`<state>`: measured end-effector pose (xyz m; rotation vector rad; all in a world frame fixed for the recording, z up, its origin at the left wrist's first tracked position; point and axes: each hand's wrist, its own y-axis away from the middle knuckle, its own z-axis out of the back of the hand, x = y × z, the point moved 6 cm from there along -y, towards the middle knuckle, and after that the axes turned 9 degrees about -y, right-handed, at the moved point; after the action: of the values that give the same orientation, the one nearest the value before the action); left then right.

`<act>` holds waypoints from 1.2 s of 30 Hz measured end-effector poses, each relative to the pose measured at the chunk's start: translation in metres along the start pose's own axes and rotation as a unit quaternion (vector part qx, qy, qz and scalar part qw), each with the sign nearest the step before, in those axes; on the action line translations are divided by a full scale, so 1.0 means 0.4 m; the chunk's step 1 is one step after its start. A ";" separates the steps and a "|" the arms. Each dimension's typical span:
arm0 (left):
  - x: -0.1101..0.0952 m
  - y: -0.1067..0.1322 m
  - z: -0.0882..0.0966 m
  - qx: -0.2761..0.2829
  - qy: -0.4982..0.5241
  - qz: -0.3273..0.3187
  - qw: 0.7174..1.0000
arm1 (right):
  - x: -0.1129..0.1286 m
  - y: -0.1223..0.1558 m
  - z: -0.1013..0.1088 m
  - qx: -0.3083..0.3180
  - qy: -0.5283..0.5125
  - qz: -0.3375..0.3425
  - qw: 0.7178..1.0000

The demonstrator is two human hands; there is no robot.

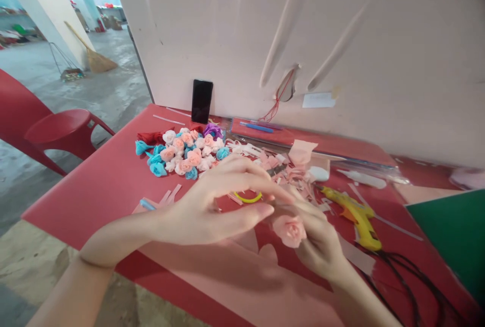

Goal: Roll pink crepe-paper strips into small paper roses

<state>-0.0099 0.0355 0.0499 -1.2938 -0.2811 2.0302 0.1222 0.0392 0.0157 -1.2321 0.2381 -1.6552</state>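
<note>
In the head view, a pink paper rose (290,231) is held in my right hand (322,241), its bloom facing me. My left hand (231,200) reaches over from the left, fingers stretched out and thumb apart, with nothing visible between them. Its fingertips come close to or touch the fingers of my right hand; I cannot tell which. Beneath the hands lie pale pink paper (227,276) and cut petals (268,253). A yellow ring (248,198), perhaps scissor handles, shows partly behind my left hand.
Finished paper flowers (185,152) in pink, white, blue and purple are heaped at the back left. Paper scraps (293,178) lie mid-table. A yellow glue gun (356,216) with black cables is on the right. A phone (202,101) leans against the pale panel (227,39).
</note>
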 end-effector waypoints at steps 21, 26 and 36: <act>0.005 0.004 -0.021 0.076 0.086 0.055 0.992 | 0.017 -0.021 -0.027 0.087 -0.158 -0.042 0.983; 0.009 0.009 -0.034 0.127 0.113 0.074 0.983 | 0.024 -0.027 -0.032 0.099 -0.188 -0.027 0.977; 0.021 0.018 -0.038 0.143 0.081 0.122 0.979 | 0.021 -0.023 -0.023 0.090 -0.128 -0.027 0.987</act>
<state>-0.0020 0.0330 0.0328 -1.3507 0.2486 2.0560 0.1098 0.0332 0.0228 -1.3066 -0.1018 -1.5085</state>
